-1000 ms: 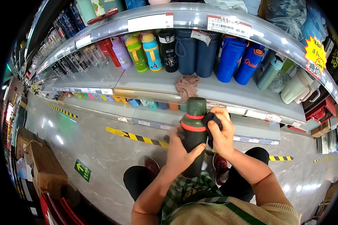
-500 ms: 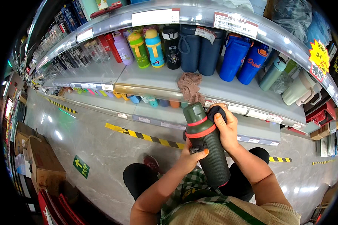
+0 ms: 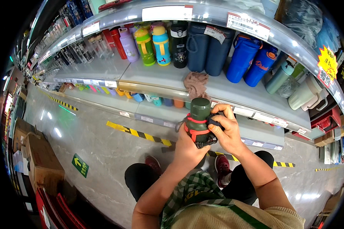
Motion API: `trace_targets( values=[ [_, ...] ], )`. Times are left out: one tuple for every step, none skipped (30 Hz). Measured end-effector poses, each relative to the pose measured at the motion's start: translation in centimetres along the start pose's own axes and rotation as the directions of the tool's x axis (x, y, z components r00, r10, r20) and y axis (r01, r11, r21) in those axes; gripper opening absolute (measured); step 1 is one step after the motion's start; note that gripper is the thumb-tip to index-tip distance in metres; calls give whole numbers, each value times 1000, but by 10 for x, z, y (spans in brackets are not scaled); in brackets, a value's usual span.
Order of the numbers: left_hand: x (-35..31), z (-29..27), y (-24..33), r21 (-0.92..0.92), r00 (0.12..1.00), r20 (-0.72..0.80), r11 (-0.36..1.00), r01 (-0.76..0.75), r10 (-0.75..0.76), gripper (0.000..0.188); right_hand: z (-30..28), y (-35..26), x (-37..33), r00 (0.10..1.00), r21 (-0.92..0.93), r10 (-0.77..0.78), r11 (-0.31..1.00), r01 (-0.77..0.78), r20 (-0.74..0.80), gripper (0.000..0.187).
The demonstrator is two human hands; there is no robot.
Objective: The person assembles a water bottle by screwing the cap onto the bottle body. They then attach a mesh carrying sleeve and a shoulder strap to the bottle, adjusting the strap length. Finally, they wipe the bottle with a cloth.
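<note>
A dark green thermos bottle [image 3: 200, 109] with red bands is held up in front of me, its cap toward the shelf. My left hand [image 3: 188, 149] is wrapped around its body, which is mostly hidden behind the hand. At the neck, my right hand [image 3: 226, 129] pinches a black strap [image 3: 214, 123] against the bottle's right side. Whether that strap is fixed to the bottle I cannot tell. A crumpled brown cloth [image 3: 196, 83] hangs over the shelf edge just beyond the cap.
A curved shelf [image 3: 156, 78] carries bottles, among them a lilac bottle [image 3: 129, 45], a blue-yellow bottle [image 3: 161, 47] and a blue tumbler [image 3: 242, 61]. A lower shelf [image 3: 156, 113] holds colourful cups. Cardboard boxes [image 3: 46, 158] stand at left. Striped tape [image 3: 137, 133] marks the floor.
The bottle has swung from leaning sideways to pointing its cap up at the shelf, its base now out of sight. My left hand has shifted around its body.
</note>
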State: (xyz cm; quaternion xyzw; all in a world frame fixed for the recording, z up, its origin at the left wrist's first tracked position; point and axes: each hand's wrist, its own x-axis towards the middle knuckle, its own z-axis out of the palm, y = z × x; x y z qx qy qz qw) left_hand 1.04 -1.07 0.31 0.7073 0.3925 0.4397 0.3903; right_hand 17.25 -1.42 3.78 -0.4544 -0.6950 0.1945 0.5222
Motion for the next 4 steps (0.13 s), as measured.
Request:
trace_targets(
  values=[
    [0,-1,-1,68,1000,2,997,-28,28,87,2,1,0,1000,22,26,999,-26,-14,17],
    [0,-3,-2,137,998,6,989,-55,55,87,3,2,-1,998,44,52,998,-51,-27,17],
    [1,-6,-4,205,997,10,975,-80,80,87,6,2,-2,996,69,78,995,-76,-37,17],
    [1,-7,-5,206,997,6,976,-76,77,87,8,2,-1,996,70,78,995,-76,-33,17]
  ],
)
